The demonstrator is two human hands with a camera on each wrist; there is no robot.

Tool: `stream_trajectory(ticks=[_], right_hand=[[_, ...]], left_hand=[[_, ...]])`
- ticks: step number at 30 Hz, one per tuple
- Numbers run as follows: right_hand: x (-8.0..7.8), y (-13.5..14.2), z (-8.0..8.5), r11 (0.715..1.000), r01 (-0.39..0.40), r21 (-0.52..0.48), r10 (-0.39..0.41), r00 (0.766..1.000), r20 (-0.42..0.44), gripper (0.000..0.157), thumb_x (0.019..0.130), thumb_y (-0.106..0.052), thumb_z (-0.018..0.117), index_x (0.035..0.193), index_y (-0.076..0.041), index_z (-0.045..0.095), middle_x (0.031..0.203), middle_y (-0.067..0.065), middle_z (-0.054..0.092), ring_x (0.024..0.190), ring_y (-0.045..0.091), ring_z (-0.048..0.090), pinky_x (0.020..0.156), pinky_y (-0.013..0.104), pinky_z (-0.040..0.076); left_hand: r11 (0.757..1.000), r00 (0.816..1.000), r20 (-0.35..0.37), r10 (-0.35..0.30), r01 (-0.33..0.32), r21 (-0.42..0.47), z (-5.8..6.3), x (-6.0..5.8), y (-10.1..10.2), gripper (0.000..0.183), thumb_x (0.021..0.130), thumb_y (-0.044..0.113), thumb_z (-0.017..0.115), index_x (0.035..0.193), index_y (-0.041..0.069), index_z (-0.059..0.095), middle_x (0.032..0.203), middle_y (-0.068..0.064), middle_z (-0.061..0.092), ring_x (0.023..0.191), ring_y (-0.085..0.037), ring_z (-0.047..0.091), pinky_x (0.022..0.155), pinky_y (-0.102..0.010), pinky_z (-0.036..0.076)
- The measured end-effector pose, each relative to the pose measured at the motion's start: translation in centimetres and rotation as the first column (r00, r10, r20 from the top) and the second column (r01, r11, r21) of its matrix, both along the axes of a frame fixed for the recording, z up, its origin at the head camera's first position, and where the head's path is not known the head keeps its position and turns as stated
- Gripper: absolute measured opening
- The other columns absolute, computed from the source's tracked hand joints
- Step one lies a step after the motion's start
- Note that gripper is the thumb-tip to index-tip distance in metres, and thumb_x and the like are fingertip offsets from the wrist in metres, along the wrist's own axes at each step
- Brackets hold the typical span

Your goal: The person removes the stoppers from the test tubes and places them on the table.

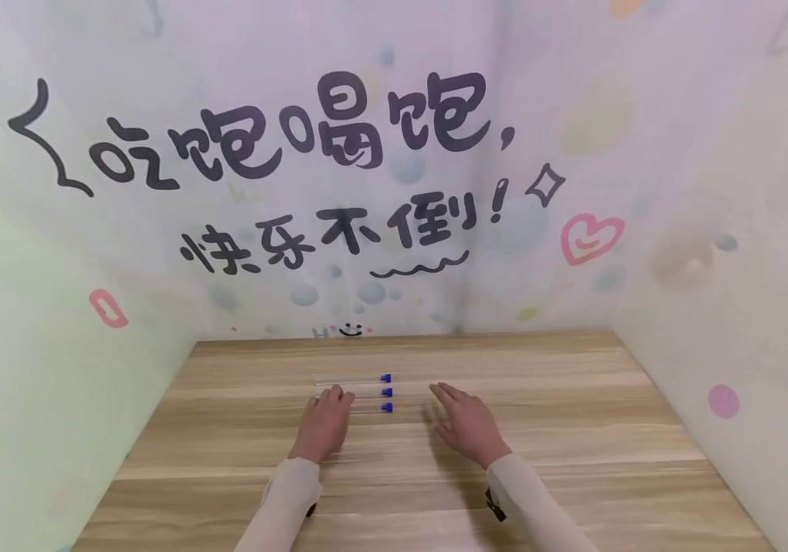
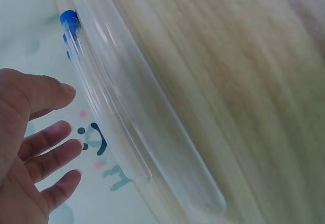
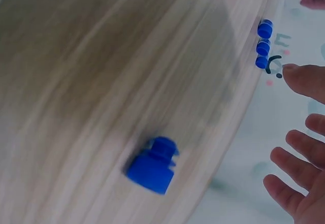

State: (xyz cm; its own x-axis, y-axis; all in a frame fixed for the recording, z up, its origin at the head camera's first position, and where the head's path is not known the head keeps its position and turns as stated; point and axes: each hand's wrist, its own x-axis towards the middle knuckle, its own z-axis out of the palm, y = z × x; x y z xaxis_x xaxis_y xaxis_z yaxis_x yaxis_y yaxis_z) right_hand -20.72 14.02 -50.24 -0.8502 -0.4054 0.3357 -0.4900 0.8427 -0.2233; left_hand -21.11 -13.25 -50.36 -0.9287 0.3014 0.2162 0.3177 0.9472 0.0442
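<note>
Three clear test tubes with blue caps (image 1: 386,392) lie side by side in the head view, caps to the right. Over their left ends is my left hand (image 1: 325,423), which overlaps the lower two in this view. Its fingers (image 2: 53,155) are relaxed and spread, with nothing between them. An uncapped clear test tube (image 2: 152,102) lies nearest the left wrist camera, in front of the capped ones. To the right of the caps, my right hand (image 1: 470,424) is over the table with loosely bent fingers, holding nothing. A loose blue cap (image 3: 155,165) lies on the wood near it.
The wood-grain table (image 1: 573,429) is enclosed by pale printed walls at the back and both sides. Black lettering (image 1: 349,123) and a pink heart (image 1: 592,239) mark the back wall. Both forearms wear light sleeves (image 1: 532,498).
</note>
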Motion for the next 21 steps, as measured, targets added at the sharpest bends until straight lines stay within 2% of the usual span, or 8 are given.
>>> stream_trajectory(ticks=[6,15,21], right_hand=[[-0.1,-0.9,-0.4,1.0,-0.026,0.006,0.025,0.998,0.055,0.076,0.077,-0.018,0.078,0.143,-0.01,0.04,0.134,0.015,0.055,0.112,0.034,0.06,0.091,0.05,0.048],[-0.4,-1.8,-0.2,0.998,-0.055,0.009,0.055,0.996,0.064,0.078,0.077,-0.015,0.077,0.144,-0.009,0.038,0.141,0.016,0.048,0.122,0.036,0.053,0.095,0.054,0.045],[-0.4,-2.1,-0.4,0.997,-0.061,0.042,0.058,0.995,0.082,0.077,0.078,-0.019,0.076,0.144,-0.009,0.037,0.145,0.015,0.043,0.129,0.033,0.047,0.098,0.054,0.044]], left_hand=[[1.0,1.0,-0.018,-0.019,0.019,0.003,-0.3,-0.6,-0.1,0.026,0.084,0.005,0.067,0.109,0.007,0.061,0.1,-0.011,0.059,0.088,-0.024,0.058,0.078,-0.04,0.051],[0.997,0.994,-0.089,-0.066,0.063,-0.038,-0.8,-1.2,-0.6,0.022,0.081,0.002,0.07,0.099,0.007,0.06,0.091,-0.01,0.058,0.08,-0.024,0.057,0.069,-0.039,0.049],[0.994,0.994,-0.074,-0.078,0.072,-0.08,-1.0,-1.2,-0.6,0.02,0.081,0.002,0.069,0.098,0.006,0.061,0.088,-0.01,0.059,0.079,-0.025,0.057,0.068,-0.041,0.049]])
